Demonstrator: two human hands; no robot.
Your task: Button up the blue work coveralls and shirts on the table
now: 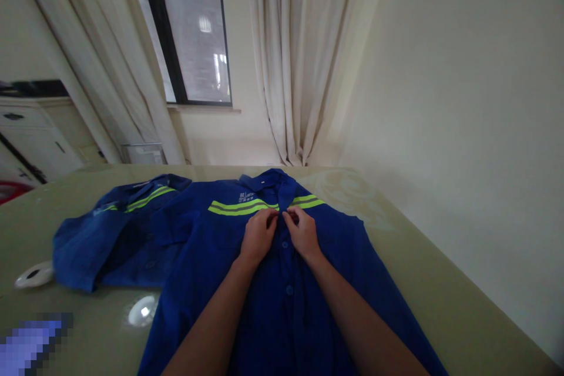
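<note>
A blue work shirt (352, 264) with yellow-green reflective stripes lies flat on the table, collar pointing away from me. My left hand (258, 235) and my right hand (302, 232) meet at the shirt's front placket just below the stripes. Both hands have their fingers curled and pinched on the fabric at the placket's edges. A row of blue buttons runs down the placket between my forearms. Whatever lies under my fingertips is hidden.
A second blue shirt (101, 235) with the same stripes lies crumpled to the left. A small white object (34, 275) sits near it on the glossy greenish table (440, 282). A wall is close on the right; curtains (304, 59) and a window stand behind.
</note>
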